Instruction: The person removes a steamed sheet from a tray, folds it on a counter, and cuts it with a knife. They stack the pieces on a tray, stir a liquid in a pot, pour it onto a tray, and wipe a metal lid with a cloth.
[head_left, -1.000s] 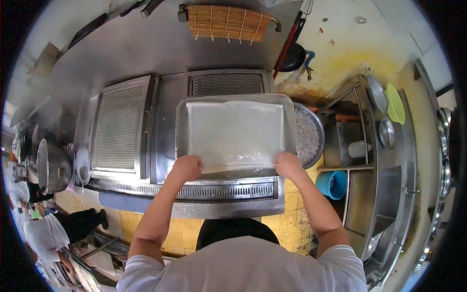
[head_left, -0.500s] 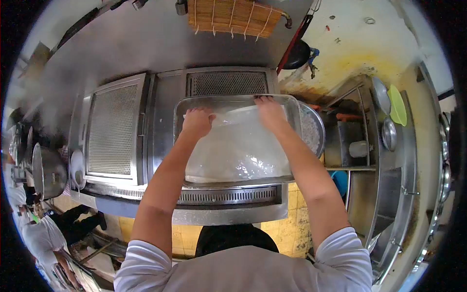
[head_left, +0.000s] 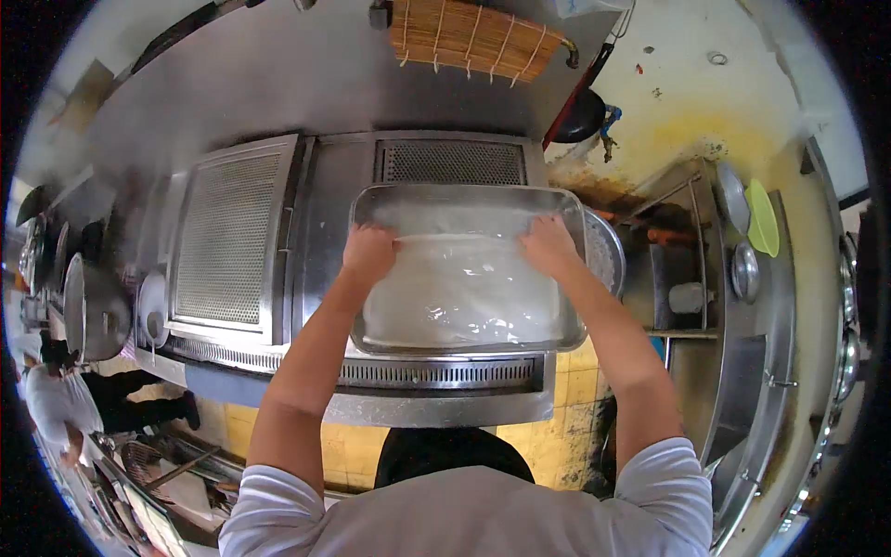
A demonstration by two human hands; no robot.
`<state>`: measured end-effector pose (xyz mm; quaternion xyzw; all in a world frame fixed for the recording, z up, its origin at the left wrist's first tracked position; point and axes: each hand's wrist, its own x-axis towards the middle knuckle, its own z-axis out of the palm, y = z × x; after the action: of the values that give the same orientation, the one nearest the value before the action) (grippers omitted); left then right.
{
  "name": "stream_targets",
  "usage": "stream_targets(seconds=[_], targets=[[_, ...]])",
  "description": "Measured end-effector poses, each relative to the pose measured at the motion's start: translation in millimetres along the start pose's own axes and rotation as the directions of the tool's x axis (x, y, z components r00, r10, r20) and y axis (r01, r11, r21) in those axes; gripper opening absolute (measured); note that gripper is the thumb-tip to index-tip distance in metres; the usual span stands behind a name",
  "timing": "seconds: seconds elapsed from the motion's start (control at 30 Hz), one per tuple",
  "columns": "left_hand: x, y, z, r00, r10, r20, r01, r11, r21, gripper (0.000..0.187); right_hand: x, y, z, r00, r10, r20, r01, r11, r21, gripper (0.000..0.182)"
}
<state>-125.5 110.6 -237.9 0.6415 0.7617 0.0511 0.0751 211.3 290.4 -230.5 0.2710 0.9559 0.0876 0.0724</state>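
Observation:
A rectangular metal tray rests on the steel counter, and inside it lies a wet, glossy white sheet that looks like a rice noodle sheet. My left hand is closed on the sheet's far left corner, by the tray's left wall. On the opposite side my right hand pinches its far right corner. Between my hands the sheet's far edge runs nearly straight across the tray. Beyond that edge, a pale, wet strip of the tray's floor shows. My fingertips are partly hidden.
A perforated steel panel lies left of the tray, and another perforated plate sits behind it. Right of the tray stands a round metal bowl with whitish contents. A person in white is at the far left. A bamboo mat hangs at the back.
Both hands have moved toward me, drawing the sheet's far edge away from the tray's back wall. That edge was slanted and now runs straighter. The head view has shifted slightly.

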Motion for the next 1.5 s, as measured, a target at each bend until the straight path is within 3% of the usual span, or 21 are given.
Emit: stream_targets(seconds=[0.13, 0.23, 0.33, 0.43, 0.53, 0.63, 0.73, 0.83, 0.93, 0.97, 1.07, 1.1, 1.23, 1.5], targets=[[-16, 4, -3, 1.0, -0.005, 0.012, 0.004, 0.999, 0.04, 0.025, -22, 1, 1, 0.997, -0.035, -0.07, 0.037, 0.999, 0.024, 0.02], [-31, 11, -3, 0.999, 0.036, -0.037, -0.03, 0.989, 0.147, 0.021, -27, -9, 19, 0.96, 0.251, 0.121, -0.277, 0.913, 0.3, 0.021], [-42, 17, -6, 0.999, -0.001, -0.037, 0.007, 0.989, 0.15, 0.024, -41, -8, 14, 0.955, 0.234, 0.18, -0.271, 0.938, 0.218, 0.024], [-53, 20, -7, 0.985, -0.09, -0.149, 0.107, 0.988, 0.112, 0.02, -55, -11, 4, 0.905, 0.409, 0.117, -0.425, 0.865, 0.266, 0.021], [-71, 24, -31, 0.978, -0.168, -0.12, 0.172, 0.985, 0.019, 0.016, -81, -12, -27, 0.857, 0.504, 0.109, -0.51, 0.797, 0.324, 0.02], [-91, 17, -44, 0.952, -0.149, -0.267, 0.116, 0.984, -0.136, 0.012, -106, -7, -58, 0.856, 0.51, 0.086, -0.484, 0.731, 0.481, 0.02], [-96, 4, -61, 0.896, -0.084, -0.435, -0.041, 0.962, -0.271, 0.011, -129, 8, -88, 0.876, 0.481, -0.04, -0.347, 0.686, 0.64, 0.022], [-100, 9, -96, 0.886, -0.268, -0.379, -0.119, 0.658, -0.743, 0.01, -142, 34, -111, 0.858, 0.492, -0.147, -0.2, 0.584, 0.787, 0.019], [-119, 33, -171, 0.905, -0.38, -0.191, 0.012, 0.473, -0.881, 0.011, -151, 47, -159, 0.847, 0.52, -0.113, -0.063, 0.308, 0.949, 0.018], [-112, 20, -167, 0.892, -0.336, -0.302, -0.102, 0.5, -0.86, 0.012, -151, 57, -162, 0.847, 0.526, -0.073, -0.032, 0.187, 0.982, 0.018], [-123, 45, -227, 0.873, -0.421, -0.247, -0.165, 0.221, -0.961, 0.016, -154, 60, -217, 0.822, 0.562, -0.092, 0.14, -0.044, 0.989, 0.017], [-130, 54, -250, 0.854, -0.432, -0.29, -0.17, 0.294, -0.941, 0.019, -155, 63, -233, 0.822, 0.563, -0.083, 0.164, -0.095, 0.982, 0.019], [-148, 69, -312, 0.795, -0.478, -0.374, -0.3, 0.226, -0.927, 0.021, -158, 68, -294, 0.782, 0.575, -0.24, 0.441, -0.239, 0.865, 0.021], [-181, 40, -392, 0.655, -0.508, -0.559, -0.475, 0.299, -0.828, 0.022, -163, 49, -406, 0.756, 0.419, -0.503, 0.599, -0.134, 0.789, 0.02]])
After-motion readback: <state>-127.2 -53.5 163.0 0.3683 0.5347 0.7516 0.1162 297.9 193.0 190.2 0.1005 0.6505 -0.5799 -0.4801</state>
